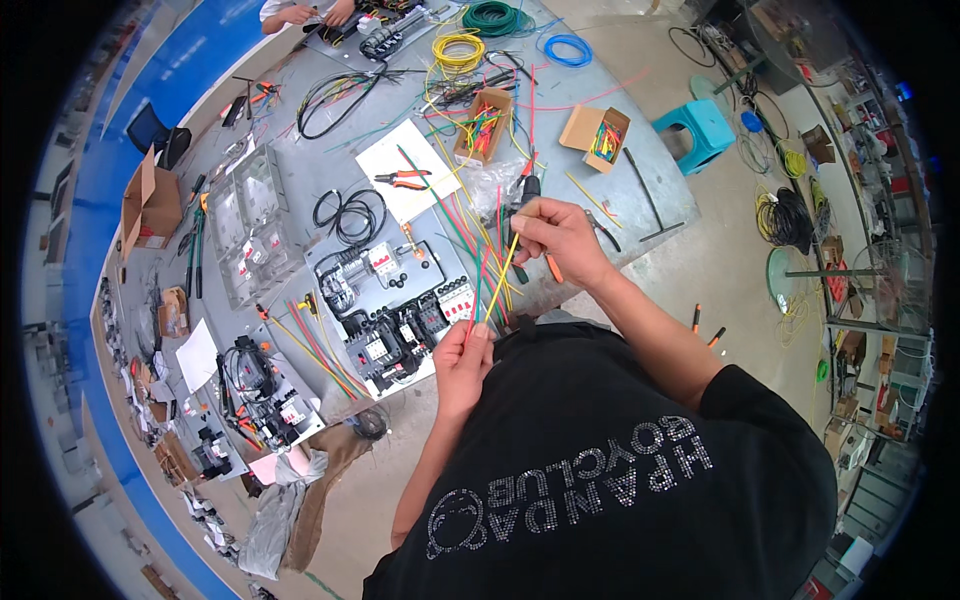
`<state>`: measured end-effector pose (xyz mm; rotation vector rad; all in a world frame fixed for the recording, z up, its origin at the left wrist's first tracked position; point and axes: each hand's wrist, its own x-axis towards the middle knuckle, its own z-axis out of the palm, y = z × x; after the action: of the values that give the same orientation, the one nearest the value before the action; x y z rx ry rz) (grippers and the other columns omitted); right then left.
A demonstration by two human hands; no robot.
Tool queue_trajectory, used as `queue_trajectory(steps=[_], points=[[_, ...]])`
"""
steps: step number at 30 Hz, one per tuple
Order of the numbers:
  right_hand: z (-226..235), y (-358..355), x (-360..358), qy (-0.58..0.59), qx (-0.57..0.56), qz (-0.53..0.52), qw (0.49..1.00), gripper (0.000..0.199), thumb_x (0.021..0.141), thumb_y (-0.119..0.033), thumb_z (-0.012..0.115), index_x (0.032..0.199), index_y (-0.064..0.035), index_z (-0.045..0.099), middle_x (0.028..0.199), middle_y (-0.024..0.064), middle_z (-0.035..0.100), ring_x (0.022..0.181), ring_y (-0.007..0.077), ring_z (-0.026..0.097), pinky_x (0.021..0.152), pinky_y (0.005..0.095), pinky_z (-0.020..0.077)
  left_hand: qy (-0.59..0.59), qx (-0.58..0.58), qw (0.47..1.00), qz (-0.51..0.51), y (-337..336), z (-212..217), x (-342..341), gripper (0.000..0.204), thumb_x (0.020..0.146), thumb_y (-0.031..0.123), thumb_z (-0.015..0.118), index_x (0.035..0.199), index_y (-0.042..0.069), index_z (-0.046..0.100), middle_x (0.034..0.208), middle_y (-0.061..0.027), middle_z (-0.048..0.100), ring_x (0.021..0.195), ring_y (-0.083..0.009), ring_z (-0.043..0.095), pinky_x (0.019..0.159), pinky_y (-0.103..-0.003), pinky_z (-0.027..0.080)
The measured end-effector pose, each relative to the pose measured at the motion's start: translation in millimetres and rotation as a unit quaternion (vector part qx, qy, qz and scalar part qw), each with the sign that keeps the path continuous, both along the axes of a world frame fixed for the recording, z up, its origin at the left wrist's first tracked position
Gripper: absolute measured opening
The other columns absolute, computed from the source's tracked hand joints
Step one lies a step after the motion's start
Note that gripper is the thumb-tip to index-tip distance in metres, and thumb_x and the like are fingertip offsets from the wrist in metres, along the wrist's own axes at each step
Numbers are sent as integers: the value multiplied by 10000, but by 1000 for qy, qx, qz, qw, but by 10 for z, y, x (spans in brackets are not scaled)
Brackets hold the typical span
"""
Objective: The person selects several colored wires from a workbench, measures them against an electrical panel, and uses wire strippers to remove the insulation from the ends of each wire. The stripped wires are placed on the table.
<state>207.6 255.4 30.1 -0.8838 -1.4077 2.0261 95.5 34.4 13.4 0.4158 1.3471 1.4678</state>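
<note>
Pinching a thin, straight yellow wire (503, 275) between two hands held apart: upper end in the fingertips of the right hand (560, 240), lower end in the closed fingers of the left hand (465, 365), along with slender red and green wires (479, 295). Standing at a grey-topped desk (645, 185), with a pale component plate (405, 272) carrying black contactors and white-and-red breakers just left of and beyond the left hand. Further left, seeing a clear-and-grey plastic enclosure (250, 225); between it and the hands, a coiled black cable (350, 215). Crowded just ahead of the right hand by a dark, cylindrical tool (531, 187), partly hidden, and a crumpled clear plastic bag (492, 183). Beyond the hands, finding orange-and-black cutters (403, 180) on white paper (385, 152), then two open cardboard boxes (590, 137) of small coloured pieces. At the far end, noting yellow (459, 50), green (497, 18) and blue (568, 50) wire coils, plus a co-worker's hands (298, 14). Right of the right hand, past the desk, seeing a blue plastic stool (695, 135). Wearing a black T-shirt (600, 420) with glittering studded lettering and a round cartoon head, nearer than both hands. Cannot read the breaker labels, too small.
</note>
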Motion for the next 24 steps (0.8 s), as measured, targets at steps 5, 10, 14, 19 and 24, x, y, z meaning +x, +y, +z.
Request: queue_trajectory(steps=[5, 10, 14, 19, 24], points=[[107, 65, -63, 70, -84, 57, 992, 180, 1006, -199, 663, 991, -19, 662, 852, 33, 683, 696, 91, 646, 688, 273, 579, -31, 26, 999, -12, 146, 66, 106, 257, 1070, 235, 549, 1043, 0, 650, 737, -46, 623, 562, -104, 519, 545, -240, 405], [174, 90, -10, 60, -60, 82, 993, 180, 994, -174, 679, 944, -4, 646, 862, 53, 689, 721, 105, 674, 686, 274, 598, -21, 25, 999, 31, 270, 107, 255, 236, 1077, 202, 537, 1049, -9, 640, 802, -45, 662, 643, -95, 579, 628, -227, 463], [85, 125, 75, 48, -55, 61, 995, 188, 982, -167, 690, 910, 1, 644, 818, 57, 682, 674, 107, 665, 656, 274, 603, 26, 39, 998, 29, 276, 32, 320, 246, 1078, 227, 537, 1032, 3, 629, 711, -32, 584, 584, -100, 516, 564, -237, 429], [101, 152, 101, 49, -60, 39, 996, 197, 976, -158, 691, 881, 6, 638, 777, 55, 670, 663, 113, 670, 640, 286, 607, 49, 25, 996, 64, 330, 71, 441, 220, 1069, 205, 551, 1008, 5, 616, 661, -18, 545, 553, -85, 473, 527, -221, 391], [113, 200, 112, 27, -52, 58, 997, 213, 986, -185, 682, 903, 8, 649, 804, 54, 670, 681, 114, 679, 656, 292, 611, 33, 18, 998, 59, 352, 120, 467, 207, 1077, 193, 534, 982, 23, 604, 695, -13, 570, 572, -79, 490, 546, -228, 399]])
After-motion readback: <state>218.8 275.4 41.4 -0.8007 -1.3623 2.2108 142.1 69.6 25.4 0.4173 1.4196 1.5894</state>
